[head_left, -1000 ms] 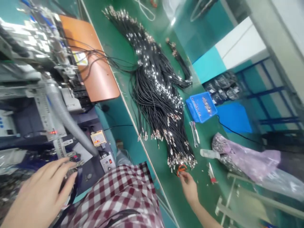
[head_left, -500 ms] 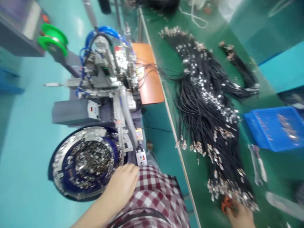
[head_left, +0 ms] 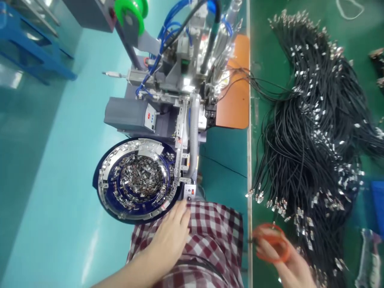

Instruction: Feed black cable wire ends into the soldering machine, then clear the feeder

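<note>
My left hand [head_left: 172, 228] lies flat on the checked cloth over my lap, fingers stretched out beside the rim of the round feeder bowl [head_left: 100, 172]. It holds nothing. At the right, above the green table's edge, my right hand [head_left: 277, 254] is closed around an orange-handled tool [head_left: 274, 262], blurred by motion; its tip points left. Just beyond that hand lies a large pile of black cables [head_left: 297, 144] with shiny metal ends.
A machine [head_left: 186, 80] with blue hoses stands ahead, beside an orange board [head_left: 234, 104]. A grey control box [head_left: 129, 114] is at its left. A blue bin [head_left: 378, 204] and a wrench [head_left: 364, 256] lie on the table [head_left: 264, 24] at the right. A blue stool [head_left: 30, 44] stands far left.
The view has swung, so the machine and bowl appear farther right and higher. My right hand has lifted the orange-handled tool from beside the cable ends towards the table's near edge.
</note>
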Demonstrator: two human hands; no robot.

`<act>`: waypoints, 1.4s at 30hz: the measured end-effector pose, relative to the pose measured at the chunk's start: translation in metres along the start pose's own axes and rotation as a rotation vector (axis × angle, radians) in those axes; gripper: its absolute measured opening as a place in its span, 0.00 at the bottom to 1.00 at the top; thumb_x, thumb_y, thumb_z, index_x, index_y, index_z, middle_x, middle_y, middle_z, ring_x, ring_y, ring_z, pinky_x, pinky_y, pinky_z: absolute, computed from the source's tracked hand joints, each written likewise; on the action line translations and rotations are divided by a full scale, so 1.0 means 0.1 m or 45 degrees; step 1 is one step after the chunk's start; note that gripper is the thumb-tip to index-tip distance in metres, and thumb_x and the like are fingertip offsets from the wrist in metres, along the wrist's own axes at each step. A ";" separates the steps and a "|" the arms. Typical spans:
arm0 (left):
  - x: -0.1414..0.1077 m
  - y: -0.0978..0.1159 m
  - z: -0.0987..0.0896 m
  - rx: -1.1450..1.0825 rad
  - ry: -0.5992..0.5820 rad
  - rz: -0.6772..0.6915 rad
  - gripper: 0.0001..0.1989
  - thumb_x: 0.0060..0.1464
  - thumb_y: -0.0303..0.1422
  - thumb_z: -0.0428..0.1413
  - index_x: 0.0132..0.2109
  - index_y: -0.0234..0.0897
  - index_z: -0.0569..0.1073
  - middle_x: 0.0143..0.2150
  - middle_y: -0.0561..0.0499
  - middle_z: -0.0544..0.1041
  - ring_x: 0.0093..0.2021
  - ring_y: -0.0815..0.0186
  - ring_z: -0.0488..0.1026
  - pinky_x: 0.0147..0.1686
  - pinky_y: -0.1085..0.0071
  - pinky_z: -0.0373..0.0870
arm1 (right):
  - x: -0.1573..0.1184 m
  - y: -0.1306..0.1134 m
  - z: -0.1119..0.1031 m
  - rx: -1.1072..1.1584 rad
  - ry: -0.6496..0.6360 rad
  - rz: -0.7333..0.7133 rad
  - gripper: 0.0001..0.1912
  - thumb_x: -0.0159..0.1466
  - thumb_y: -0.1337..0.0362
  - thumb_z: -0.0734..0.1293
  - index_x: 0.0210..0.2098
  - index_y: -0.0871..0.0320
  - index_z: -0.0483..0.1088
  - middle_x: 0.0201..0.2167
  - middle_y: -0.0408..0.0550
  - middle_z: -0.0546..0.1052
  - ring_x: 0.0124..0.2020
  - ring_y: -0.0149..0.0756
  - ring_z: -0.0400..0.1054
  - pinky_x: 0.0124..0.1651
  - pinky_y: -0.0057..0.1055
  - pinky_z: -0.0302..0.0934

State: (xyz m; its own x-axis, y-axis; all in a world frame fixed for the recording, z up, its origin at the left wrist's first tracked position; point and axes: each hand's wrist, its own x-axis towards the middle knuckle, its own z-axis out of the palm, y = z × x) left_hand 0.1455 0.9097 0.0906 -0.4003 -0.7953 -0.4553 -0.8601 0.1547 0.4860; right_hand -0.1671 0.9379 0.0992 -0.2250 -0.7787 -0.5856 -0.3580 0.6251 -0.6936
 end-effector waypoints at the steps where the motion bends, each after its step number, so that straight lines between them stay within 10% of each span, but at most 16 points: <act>1: 0.04 -0.02 0.02 0.003 0.052 -0.061 0.19 0.59 0.27 0.45 0.57 0.27 0.62 0.65 0.32 0.55 0.63 0.48 0.55 0.56 0.51 0.62 | 0.15 -0.22 0.19 0.111 -0.055 -0.085 0.15 0.54 0.55 0.70 0.38 0.54 0.70 0.40 0.53 0.76 0.39 0.48 0.74 0.36 0.39 0.74; 6: 0.25 -0.09 0.10 -0.041 0.232 -0.275 0.20 0.59 0.31 0.46 0.56 0.26 0.61 0.67 0.28 0.47 0.64 0.45 0.53 0.54 0.50 0.64 | 0.64 -0.99 1.00 0.349 -0.284 -0.488 0.08 0.63 0.61 0.63 0.41 0.55 0.70 0.42 0.51 0.73 0.33 0.36 0.73 0.37 0.35 0.72; 11: 0.31 -0.13 0.23 0.043 0.299 -0.278 0.21 0.56 0.29 0.48 0.56 0.25 0.60 0.68 0.29 0.45 0.66 0.46 0.45 0.54 0.51 0.65 | 0.80 -1.05 1.39 0.215 -0.405 -0.740 0.10 0.65 0.65 0.61 0.44 0.54 0.71 0.44 0.51 0.72 0.40 0.40 0.71 0.43 0.40 0.69; 21: 0.30 -0.18 0.30 0.230 0.369 -0.218 0.20 0.54 0.28 0.50 0.54 0.24 0.64 0.65 0.26 0.53 0.63 0.43 0.54 0.49 0.53 0.70 | 1.06 -1.15 1.60 0.067 -0.308 -1.025 0.13 0.63 0.70 0.61 0.46 0.55 0.70 0.44 0.52 0.73 0.42 0.42 0.72 0.45 0.44 0.69; 42: 0.85 -0.24 -0.24 0.265 0.580 -0.185 0.20 0.55 0.31 0.49 0.52 0.24 0.69 0.63 0.31 0.60 0.63 0.47 0.56 0.56 0.53 0.64 | 1.61 -1.53 1.89 -0.211 -0.288 -1.466 0.17 0.61 0.76 0.61 0.48 0.58 0.65 0.44 0.53 0.74 0.48 0.41 0.69 0.48 0.40 0.67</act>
State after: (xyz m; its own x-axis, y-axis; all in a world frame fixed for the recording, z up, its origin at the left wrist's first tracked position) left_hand 0.1398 0.8239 0.0582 -0.1336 -0.9845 -0.1136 -0.9599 0.1000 0.2619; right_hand 0.0224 0.7269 0.0316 0.4659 -0.8408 0.2757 -0.3621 -0.4654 -0.8076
